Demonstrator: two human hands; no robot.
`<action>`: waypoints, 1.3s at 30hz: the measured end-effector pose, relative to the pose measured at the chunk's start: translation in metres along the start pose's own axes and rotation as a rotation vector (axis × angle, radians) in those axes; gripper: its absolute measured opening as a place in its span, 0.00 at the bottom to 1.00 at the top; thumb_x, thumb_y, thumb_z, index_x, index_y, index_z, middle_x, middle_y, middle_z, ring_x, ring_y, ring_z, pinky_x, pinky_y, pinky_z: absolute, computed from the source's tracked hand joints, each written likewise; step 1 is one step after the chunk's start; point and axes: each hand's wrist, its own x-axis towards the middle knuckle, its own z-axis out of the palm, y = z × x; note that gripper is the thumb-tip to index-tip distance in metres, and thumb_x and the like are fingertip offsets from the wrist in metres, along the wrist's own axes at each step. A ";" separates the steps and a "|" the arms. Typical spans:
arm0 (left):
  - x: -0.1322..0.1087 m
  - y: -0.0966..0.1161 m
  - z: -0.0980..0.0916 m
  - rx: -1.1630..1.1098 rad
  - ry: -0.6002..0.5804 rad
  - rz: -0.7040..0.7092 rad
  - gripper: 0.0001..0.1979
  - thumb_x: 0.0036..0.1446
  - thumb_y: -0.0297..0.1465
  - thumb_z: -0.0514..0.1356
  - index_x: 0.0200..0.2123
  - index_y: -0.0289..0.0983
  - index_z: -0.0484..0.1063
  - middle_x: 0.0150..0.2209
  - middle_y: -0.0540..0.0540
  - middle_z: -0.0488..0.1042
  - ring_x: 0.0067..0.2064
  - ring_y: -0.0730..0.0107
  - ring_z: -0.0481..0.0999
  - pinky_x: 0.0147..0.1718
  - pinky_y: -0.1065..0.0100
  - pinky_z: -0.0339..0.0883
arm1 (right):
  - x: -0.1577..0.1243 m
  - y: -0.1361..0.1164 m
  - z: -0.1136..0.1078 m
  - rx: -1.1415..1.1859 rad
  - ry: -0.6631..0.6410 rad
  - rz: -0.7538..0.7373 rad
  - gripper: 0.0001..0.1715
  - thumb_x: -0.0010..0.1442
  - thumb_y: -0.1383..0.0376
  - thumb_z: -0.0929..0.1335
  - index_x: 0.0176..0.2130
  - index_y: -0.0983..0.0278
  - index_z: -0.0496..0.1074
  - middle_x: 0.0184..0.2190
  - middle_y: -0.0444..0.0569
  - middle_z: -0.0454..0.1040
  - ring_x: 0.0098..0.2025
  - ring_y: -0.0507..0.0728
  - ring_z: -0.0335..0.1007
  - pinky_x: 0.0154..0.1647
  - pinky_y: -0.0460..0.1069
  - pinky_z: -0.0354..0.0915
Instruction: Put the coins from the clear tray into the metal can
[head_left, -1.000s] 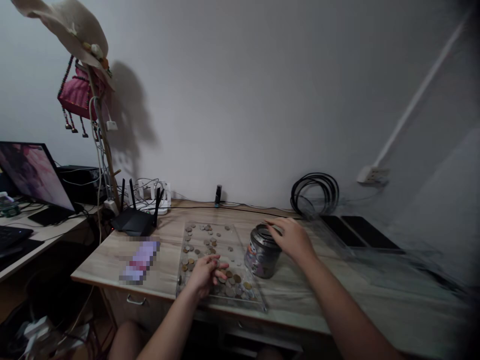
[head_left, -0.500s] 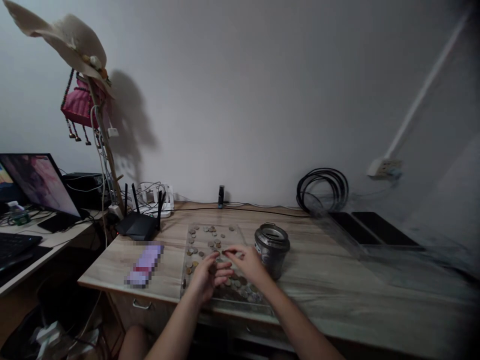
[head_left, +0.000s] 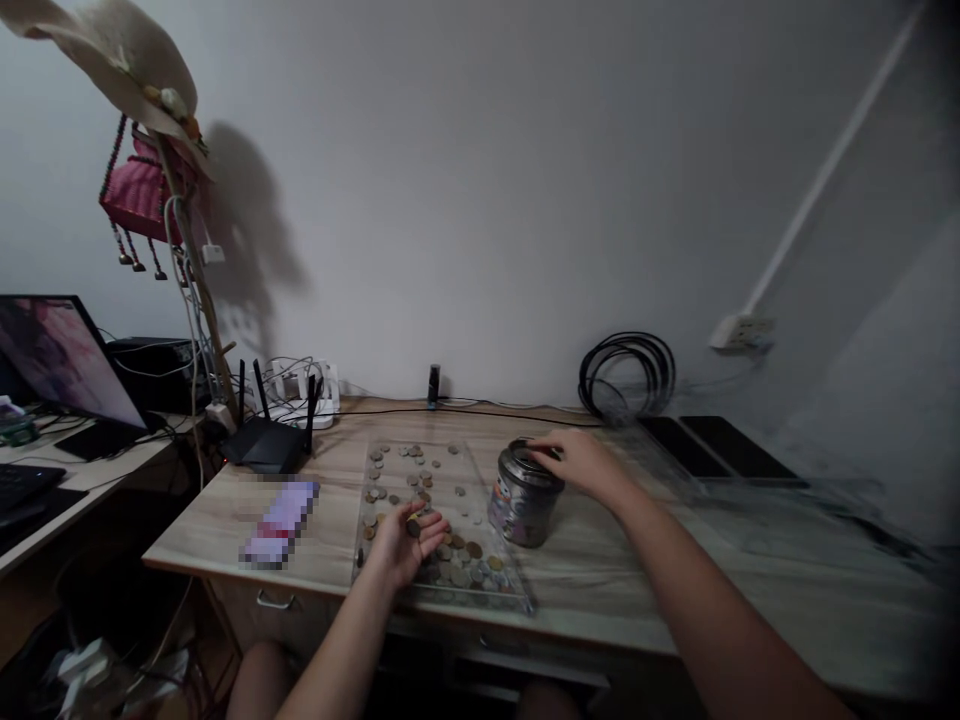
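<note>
A clear flat tray (head_left: 480, 480) on the wooden desk holds several loose coins (head_left: 409, 470). My left hand (head_left: 401, 545) rests over the tray's near part, palm up and fingers curled, with a coin or two in it. Beside the tray on the right stands a metal tin (head_left: 525, 495) with a slotted lid. My right hand (head_left: 581, 462) is over the tin's top, its fingertips pinched at the lid. Whether a coin is between them is too small to see.
A black router (head_left: 266, 440) and a power strip (head_left: 300, 400) sit at the desk's back left, a blurred purple item (head_left: 281, 520) lies near the front left. Coiled black cable (head_left: 626, 375) and dark flat devices (head_left: 720, 450) lie at the right. A monitor (head_left: 52, 355) stands left.
My right hand has gone from my left hand over the tray back to the top of the tin. My left hand has stayed over the tray, turned more palm up.
</note>
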 end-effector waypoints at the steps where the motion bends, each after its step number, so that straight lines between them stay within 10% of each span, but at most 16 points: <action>1: 0.000 0.000 0.000 -0.011 -0.011 -0.002 0.17 0.54 0.32 0.50 0.46 0.31 0.58 0.35 0.36 0.71 0.35 0.63 0.75 0.31 0.69 0.66 | -0.004 -0.013 0.002 -0.008 0.086 0.013 0.14 0.51 0.62 0.63 0.35 0.62 0.75 0.33 0.50 0.75 0.37 0.58 0.68 0.35 0.49 0.61; 4: -0.001 -0.001 -0.001 -0.037 -0.045 -0.005 0.17 0.55 0.37 0.48 0.44 0.32 0.59 0.34 0.37 0.70 0.34 0.63 0.74 0.32 0.68 0.65 | -0.024 -0.068 0.019 0.096 0.178 -0.006 0.14 0.54 0.63 0.61 0.33 0.62 0.74 0.33 0.50 0.74 0.38 0.57 0.66 0.37 0.49 0.60; 11: -0.001 0.000 -0.002 -0.037 -0.036 0.080 0.19 0.57 0.41 0.45 0.41 0.33 0.63 0.26 0.45 0.69 0.26 0.69 0.70 0.28 0.69 0.61 | -0.065 -0.165 0.091 0.304 -0.163 -0.168 0.10 0.52 0.65 0.64 0.35 0.58 0.73 0.33 0.47 0.71 0.38 0.56 0.64 0.34 0.48 0.60; 21: 0.001 -0.002 -0.003 -0.062 -0.140 -0.012 0.16 0.55 0.38 0.49 0.34 0.31 0.66 0.28 0.39 0.72 0.30 0.66 0.73 0.33 0.68 0.62 | -0.052 -0.138 0.062 0.345 0.103 -0.137 0.09 0.54 0.66 0.63 0.27 0.63 0.72 0.28 0.48 0.71 0.35 0.55 0.64 0.36 0.48 0.58; 28: 0.002 0.001 -0.002 -0.192 -0.146 -0.085 0.11 0.55 0.26 0.48 0.26 0.29 0.67 0.23 0.43 0.72 0.25 0.75 0.71 0.32 0.74 0.63 | -0.052 -0.149 0.073 0.301 -0.158 -0.148 0.09 0.52 0.65 0.64 0.30 0.58 0.75 0.29 0.45 0.73 0.37 0.55 0.63 0.34 0.47 0.58; 39: 0.007 -0.002 -0.005 -0.156 -0.204 -0.112 0.08 0.49 0.20 0.50 0.31 0.27 0.66 0.26 0.41 0.74 0.32 0.70 0.75 0.39 0.69 0.66 | -0.046 -0.136 0.064 0.386 -0.091 -0.125 0.09 0.50 0.65 0.65 0.28 0.58 0.76 0.31 0.46 0.73 0.37 0.56 0.65 0.36 0.49 0.60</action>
